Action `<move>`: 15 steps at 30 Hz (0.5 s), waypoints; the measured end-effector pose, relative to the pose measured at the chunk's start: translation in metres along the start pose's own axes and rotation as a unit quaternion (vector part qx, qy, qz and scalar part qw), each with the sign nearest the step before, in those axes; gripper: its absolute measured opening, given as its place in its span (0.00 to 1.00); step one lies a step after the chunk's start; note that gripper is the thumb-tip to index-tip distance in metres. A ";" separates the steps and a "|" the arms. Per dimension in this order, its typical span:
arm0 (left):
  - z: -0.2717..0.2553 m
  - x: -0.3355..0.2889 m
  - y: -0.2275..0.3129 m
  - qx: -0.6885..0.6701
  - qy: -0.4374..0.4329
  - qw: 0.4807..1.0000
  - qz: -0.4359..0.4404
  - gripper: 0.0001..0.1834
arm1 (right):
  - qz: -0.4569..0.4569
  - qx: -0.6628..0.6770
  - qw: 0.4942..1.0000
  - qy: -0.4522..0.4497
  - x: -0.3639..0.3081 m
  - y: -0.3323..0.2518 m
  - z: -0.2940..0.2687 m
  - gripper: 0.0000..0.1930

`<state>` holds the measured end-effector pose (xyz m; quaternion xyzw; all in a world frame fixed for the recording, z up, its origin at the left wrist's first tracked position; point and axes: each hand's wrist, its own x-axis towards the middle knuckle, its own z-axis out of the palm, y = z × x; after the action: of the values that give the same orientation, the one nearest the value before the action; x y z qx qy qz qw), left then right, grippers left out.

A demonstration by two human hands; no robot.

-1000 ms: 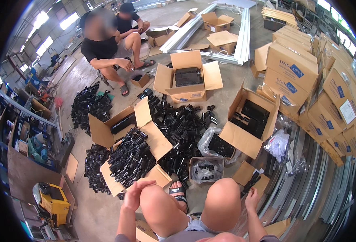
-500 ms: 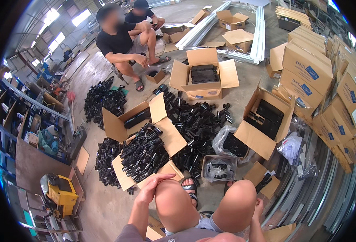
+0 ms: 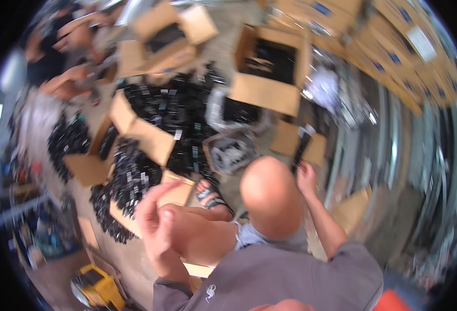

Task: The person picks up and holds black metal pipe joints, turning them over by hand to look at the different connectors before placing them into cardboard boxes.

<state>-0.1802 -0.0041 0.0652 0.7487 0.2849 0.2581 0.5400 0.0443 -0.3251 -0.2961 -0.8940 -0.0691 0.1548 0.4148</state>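
Note:
My left hand (image 3: 156,223) is raised over my left knee, its fingers stretched out and nothing in them. Its outline is smeared by motion. Beyond my right knee, my right hand (image 3: 307,179) is curled at the lower end of a narrow black strip-like piece (image 3: 301,149). The strip lies over a flat piece of cardboard (image 3: 283,139); blur hides how the fingertips meet it. Near my left hand, a heap of small black parts (image 3: 135,168) fills an open carton (image 3: 155,141) and spills around it.
A larger black heap (image 3: 156,106) spreads ahead. Around it stand an open carton (image 3: 264,93) with black parts and a plastic-lined box (image 3: 231,151). Stacked cartons (image 3: 383,46) and long metal profiles (image 3: 373,150) line the right. A co-worker (image 3: 57,57) sits far left.
My view has swung to the right and down. The left hand has lifted off my knee. My right hand has moved forward from beside the right knee to the black strip.

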 end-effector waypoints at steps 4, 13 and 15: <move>0.018 0.020 -0.027 0.002 -0.042 0.998 -0.052 0.23 | 0.073 -0.035 0.996 0.044 -0.009 -0.017 -0.016 0.14; 0.028 0.039 -0.045 0.035 -0.056 0.989 -0.130 0.19 | 0.185 -0.156 0.970 -0.012 0.001 -0.015 0.003 0.23; 0.032 0.040 -0.046 0.059 -0.064 0.989 -0.121 0.18 | 0.238 -0.218 0.946 -0.024 0.012 -0.041 0.007 0.28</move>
<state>-0.1367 0.0152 0.0152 0.7543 0.3528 0.1256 0.5393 0.0531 -0.2901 -0.2715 -0.9490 0.1041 0.2513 0.1592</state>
